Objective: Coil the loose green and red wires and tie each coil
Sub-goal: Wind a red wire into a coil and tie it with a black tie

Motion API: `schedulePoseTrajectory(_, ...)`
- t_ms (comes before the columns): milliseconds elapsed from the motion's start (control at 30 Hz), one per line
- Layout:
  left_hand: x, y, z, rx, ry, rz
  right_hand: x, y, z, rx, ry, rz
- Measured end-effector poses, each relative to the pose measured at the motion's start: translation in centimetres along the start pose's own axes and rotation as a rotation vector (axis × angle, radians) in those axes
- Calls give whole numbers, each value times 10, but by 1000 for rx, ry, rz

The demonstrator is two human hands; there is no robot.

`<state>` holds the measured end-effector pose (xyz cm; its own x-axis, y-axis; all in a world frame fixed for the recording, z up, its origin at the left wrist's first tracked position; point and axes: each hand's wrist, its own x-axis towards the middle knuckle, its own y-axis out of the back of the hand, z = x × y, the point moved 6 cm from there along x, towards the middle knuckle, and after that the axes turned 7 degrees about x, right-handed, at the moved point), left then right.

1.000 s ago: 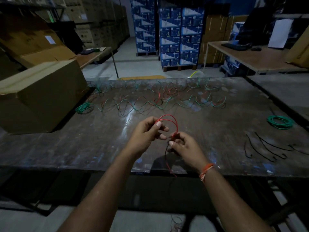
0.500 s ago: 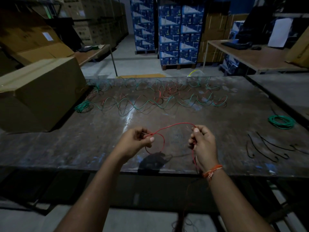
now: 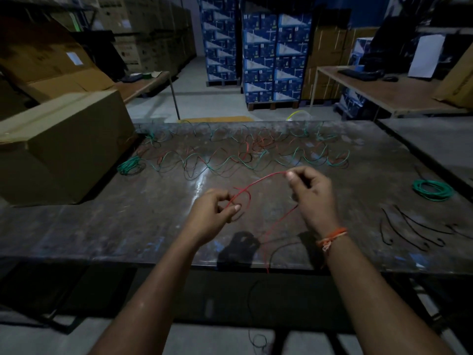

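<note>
Both hands are working over the dark scuffed metal table. The left hand pinches a small loop of the thin red wire, and the right hand pinches the same strand higher up at 1 o'clock. Its tail drops over the near table edge. A finished green wire coil sits way out at 3 o'clock.

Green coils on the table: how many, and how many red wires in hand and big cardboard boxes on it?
Green coils: 2
Red wire in hand: 1
Cardboard box: 1
Total: 4
</note>
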<state>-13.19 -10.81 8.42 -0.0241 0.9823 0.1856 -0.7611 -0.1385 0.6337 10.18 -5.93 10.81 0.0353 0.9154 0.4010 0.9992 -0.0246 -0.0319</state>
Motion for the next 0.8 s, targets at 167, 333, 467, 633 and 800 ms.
schedulePoseTrajectory(167, -9, 12, -5, -311, -44, -107, 27, 51, 22, 24, -119, 283)
schedulePoseTrajectory(333, 4, 11, 27, -603, 43, -129, 6, -18, 12, -96, -220, -416)
schedulePoseTrajectory(467, 17, 12, 58, -503, 28, -233, 8, -49, -6, -64, -98, -494)
schedulePoseTrajectory(633, 24, 23, 63, -574, 57, -234, 34, -21, -12, 39, -43, -166)
schedulePoseTrajectory(800, 20, 24, 70, -792, 2, -243, 38, -15, 5, -42, -12, 3)
